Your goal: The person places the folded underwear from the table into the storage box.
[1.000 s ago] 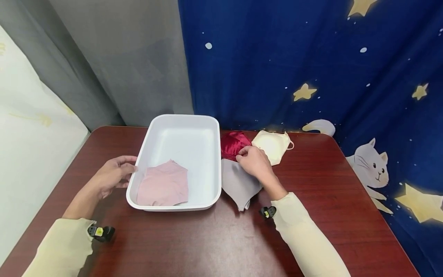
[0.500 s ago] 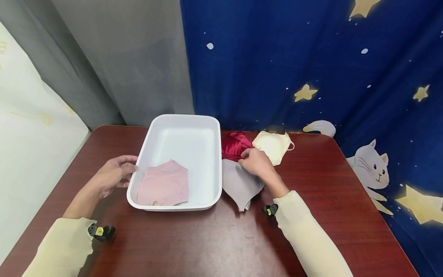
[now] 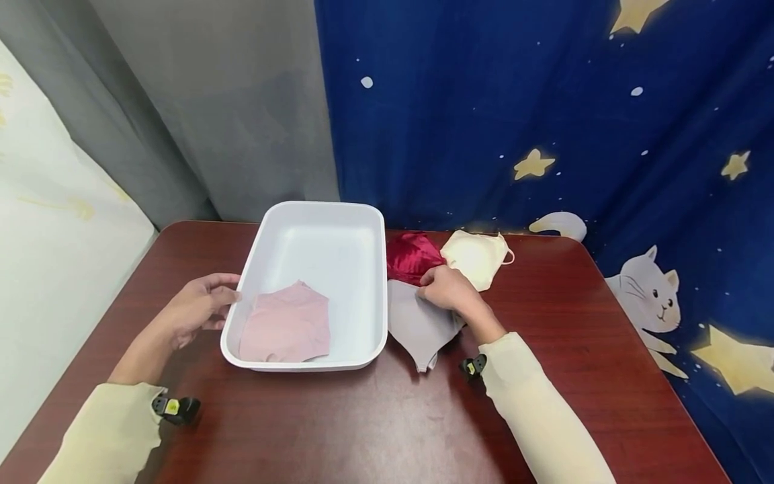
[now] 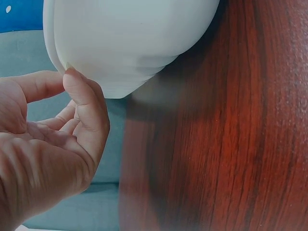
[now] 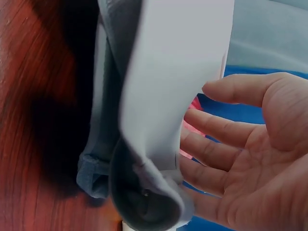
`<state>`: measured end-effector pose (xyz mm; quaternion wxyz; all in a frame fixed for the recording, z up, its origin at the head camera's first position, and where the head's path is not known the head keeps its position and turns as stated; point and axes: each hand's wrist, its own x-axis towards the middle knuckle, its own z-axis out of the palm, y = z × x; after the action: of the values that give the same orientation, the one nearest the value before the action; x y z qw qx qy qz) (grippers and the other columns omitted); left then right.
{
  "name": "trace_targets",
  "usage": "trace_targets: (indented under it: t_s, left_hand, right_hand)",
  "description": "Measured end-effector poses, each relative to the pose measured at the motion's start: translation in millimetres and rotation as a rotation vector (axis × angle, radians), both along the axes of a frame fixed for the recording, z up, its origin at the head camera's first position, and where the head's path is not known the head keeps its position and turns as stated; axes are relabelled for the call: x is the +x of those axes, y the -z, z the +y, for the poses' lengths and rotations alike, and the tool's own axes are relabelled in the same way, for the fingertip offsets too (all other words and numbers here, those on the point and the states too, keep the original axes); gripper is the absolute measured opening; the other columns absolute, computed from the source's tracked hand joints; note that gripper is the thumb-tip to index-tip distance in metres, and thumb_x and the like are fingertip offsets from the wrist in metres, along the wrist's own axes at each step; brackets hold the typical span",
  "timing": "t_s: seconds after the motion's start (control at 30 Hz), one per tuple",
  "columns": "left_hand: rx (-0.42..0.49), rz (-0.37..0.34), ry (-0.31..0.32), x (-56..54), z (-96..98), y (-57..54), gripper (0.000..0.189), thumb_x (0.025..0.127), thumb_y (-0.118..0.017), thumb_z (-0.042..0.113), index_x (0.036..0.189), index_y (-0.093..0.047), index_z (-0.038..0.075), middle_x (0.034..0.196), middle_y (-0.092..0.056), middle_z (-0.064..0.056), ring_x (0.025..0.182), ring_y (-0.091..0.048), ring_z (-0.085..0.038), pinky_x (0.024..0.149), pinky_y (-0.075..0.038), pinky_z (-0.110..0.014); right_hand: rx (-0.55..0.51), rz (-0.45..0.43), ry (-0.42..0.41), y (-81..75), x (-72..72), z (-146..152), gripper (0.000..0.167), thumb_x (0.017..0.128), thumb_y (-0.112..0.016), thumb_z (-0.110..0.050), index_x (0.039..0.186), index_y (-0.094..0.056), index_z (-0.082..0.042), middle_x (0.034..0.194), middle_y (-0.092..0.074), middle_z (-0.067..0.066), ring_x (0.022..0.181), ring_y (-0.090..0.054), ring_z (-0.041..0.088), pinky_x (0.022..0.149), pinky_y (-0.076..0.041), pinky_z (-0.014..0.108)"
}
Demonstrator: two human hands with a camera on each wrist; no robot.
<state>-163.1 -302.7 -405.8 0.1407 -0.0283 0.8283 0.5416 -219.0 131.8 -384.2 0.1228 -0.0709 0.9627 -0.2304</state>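
My left hand (image 3: 196, 309) pinches the left rim of a white plastic tray (image 3: 347, 249) between thumb and fingers, as the left wrist view also shows at the tray's corner (image 4: 120, 43). Pink folded underpants (image 3: 287, 323) lie in the near left part of the tray. Right of the tray, my right hand (image 3: 450, 289) holds the upper edge of grey underpants (image 3: 417, 323). In the right wrist view the grey cloth (image 5: 178, 67) stands up from the table, its thumb at the edge and fingertips partly hidden behind it.
Behind the grey underpants lies a shiny dark red cloth garment (image 3: 411, 255). Beside it is a cream garment (image 3: 476, 255) with a thin strap loop. All rest on a reddish-brown wooden table (image 3: 375, 430), with grey and blue star-patterned curtains (image 3: 453, 121) behind.
My right hand has shifted slightly right and toward me, away from the red garment, and the grey underpants' right edge has moved a little right. The left hand stays at the tray rim.
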Motion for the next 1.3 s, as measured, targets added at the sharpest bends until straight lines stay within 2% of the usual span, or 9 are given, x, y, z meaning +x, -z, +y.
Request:
trace_targets:
  t_s: [0.2,0.7,0.97,1.17,1.3]
  left_hand:
    - [-0.009,0.004,-0.002,-0.6,0.0,0.3,0.052,0.098,-0.05,0.017,0.144,-0.034,-0.002,0.104,-0.066,-0.01,0.077,-0.065,-0.019,0.065,-0.056,-0.034]
    - [-0.018,0.004,-0.001,-1.6,2.7,-2.3,0.053,0.098,-0.051,0.017,0.144,-0.033,-0.004,0.107,-0.065,-0.015,0.077,-0.065,-0.019,0.065,-0.056,-0.034]
    - [-0.016,0.006,-0.004,-0.4,2.6,-0.8,0.053,0.098,-0.051,0.016,0.144,-0.033,-0.004,0.104,-0.065,-0.013,0.075,-0.064,-0.018,0.064,-0.056,-0.034]
    - [-0.016,0.004,-0.007,-1.0,1.9,-0.3,0.053,0.098,-0.051,0.016,0.144,-0.033,-0.003,0.104,-0.066,-0.012,0.076,-0.064,-0.017,0.064,-0.055,-0.034]
    - [-0.017,0.002,-0.011,-1.1,1.9,-0.1,0.053,0.098,-0.051,0.016,0.144,-0.034,-0.003,0.102,-0.066,-0.01,0.076,-0.064,-0.017,0.064,-0.055,-0.033]
  right_hand:
    - [0.003,-0.024,-0.009,3.7,-2.8,2.7,0.029,0.083,-0.063,-0.021,0.107,-0.072,-0.006,0.108,-0.07,0.01,0.089,-0.064,0.024,0.078,-0.051,0.038]
    - [-0.005,-0.09,-0.025,7.9,-5.0,8.1,0.037,0.086,-0.062,-0.022,0.118,-0.068,-0.004,0.12,-0.066,0.014,0.106,-0.061,0.028,0.09,-0.048,0.041]
    - [0.01,-0.124,-0.058,9.3,-7.1,10.8,0.037,0.086,-0.063,-0.023,0.117,-0.068,-0.004,0.119,-0.067,0.012,0.105,-0.061,0.026,0.091,-0.048,0.039]
    - [0.014,-0.132,-0.094,10.3,-8.8,12.7,0.033,0.085,-0.062,-0.023,0.111,-0.07,-0.004,0.113,-0.068,0.011,0.1,-0.061,0.024,0.088,-0.048,0.038]
    - [0.014,-0.133,-0.125,12.5,-10.4,15.2,0.024,0.084,-0.063,-0.024,0.097,-0.072,-0.007,0.093,-0.067,0.004,0.085,-0.057,0.018,0.077,-0.046,0.032]
